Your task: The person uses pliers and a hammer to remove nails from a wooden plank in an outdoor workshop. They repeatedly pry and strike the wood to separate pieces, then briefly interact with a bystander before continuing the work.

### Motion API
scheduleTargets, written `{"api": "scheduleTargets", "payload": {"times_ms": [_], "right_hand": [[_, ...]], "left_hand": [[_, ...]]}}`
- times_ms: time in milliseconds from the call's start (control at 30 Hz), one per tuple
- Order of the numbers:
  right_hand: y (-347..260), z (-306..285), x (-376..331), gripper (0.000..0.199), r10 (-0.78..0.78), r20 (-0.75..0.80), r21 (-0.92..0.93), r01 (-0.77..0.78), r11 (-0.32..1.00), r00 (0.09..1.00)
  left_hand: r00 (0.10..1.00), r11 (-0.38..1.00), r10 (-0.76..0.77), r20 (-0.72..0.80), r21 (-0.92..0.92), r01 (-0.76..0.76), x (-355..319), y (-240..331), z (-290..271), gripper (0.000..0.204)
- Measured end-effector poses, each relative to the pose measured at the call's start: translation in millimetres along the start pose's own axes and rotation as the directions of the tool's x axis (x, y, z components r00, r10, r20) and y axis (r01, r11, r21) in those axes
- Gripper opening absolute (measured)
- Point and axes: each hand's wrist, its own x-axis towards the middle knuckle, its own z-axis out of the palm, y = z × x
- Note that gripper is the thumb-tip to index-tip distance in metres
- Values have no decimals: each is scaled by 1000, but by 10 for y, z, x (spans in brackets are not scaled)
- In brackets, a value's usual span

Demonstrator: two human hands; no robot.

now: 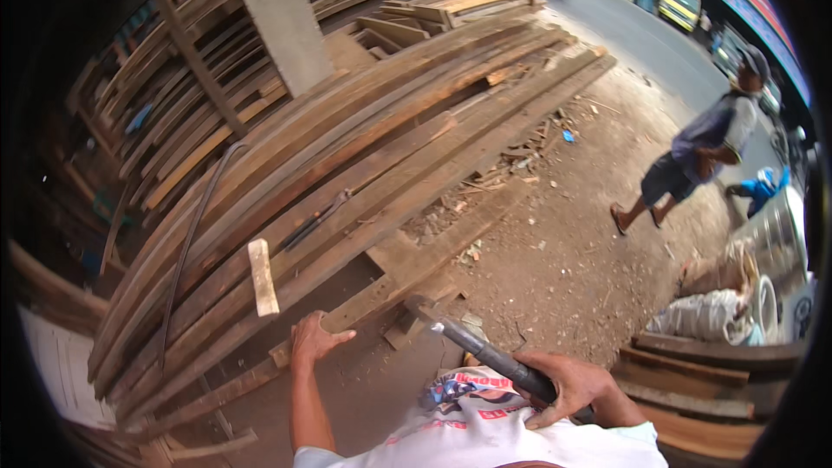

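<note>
Your left hand [314, 338] presses flat on a plank [347, 316]; your right hand [568, 388] grips a hammer [485, 354]; a glancing swing could strike those fingers.

The planks [364, 147] are reddish-brown, some greyed. A short offcut [263, 276] on them is pale yellow. The hammer [485, 355] has a dark grey handle and dull metal head. The ground [572, 243] is brown dirt. The shirt [485, 433] is white with red and blue print.
</note>
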Motion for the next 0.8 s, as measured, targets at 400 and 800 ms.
{"api": "scheduleTargets", "payload": {"times_ms": [400, 800], "right_hand": [[-445, 78, 769, 88, 39, 302, -76, -17, 997, 953], [-588, 792, 411, 71, 143, 60, -91, -138, 986, 988]], "left_hand": [[985, 998, 38, -166, -45, -46, -72, -216, 285, 106], [921, 753, 126, -368, -570, -330, -199, -534, 276, 91]]}}
